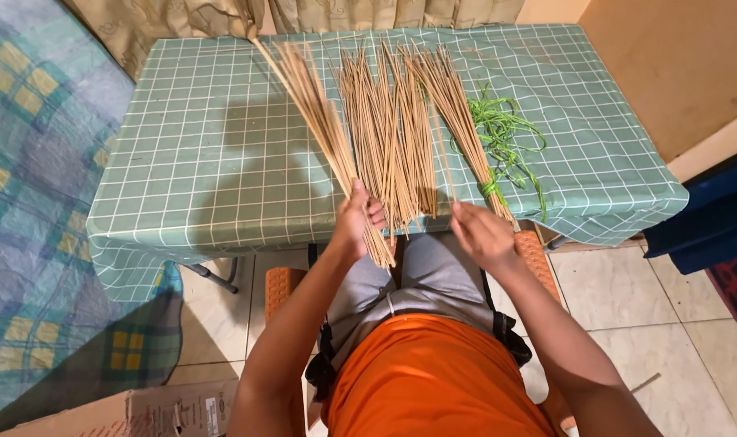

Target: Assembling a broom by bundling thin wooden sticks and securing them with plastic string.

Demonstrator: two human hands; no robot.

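Sticks: three thin tan bundles fanned on the counter [207, 162], which wears a green cloth with a white grid that hangs over the near and side edges. Left bundle [320, 121] runs diagonal from the far-left area down to the left hand [356, 222], whose fingers [375, 214] are curled tight around its lower end; the tips stick out past the near edge, over the lap. Middle bundle [389, 129] lies loose and splayed, ends reaching the near edge between the hands. Right bundle [457, 121] is tied near its lower end with a green strip [490, 190]; right hand [483, 235] sits just beside that tied end at the near edge, fingers bent and close together, cannot tell if they pinch a stick. More green strips [502, 133] in a loose tangle just right of the bundles. Left half of counter bare cloth, with a shadow across it; right corner bare too. Far edge meets beige curtains [166, 20]. Tan wall [668, 65] on the right, close to the counter's right edge. Blue-green plaid bedding [29, 202] fills the left side, near the counter's left edge. Pale floor tiles [627, 299] open at right. Cardboard box [142, 409] at lower left on the floor. Person seated on an orange woven chair [283, 287], orange shirt, grey trousers.
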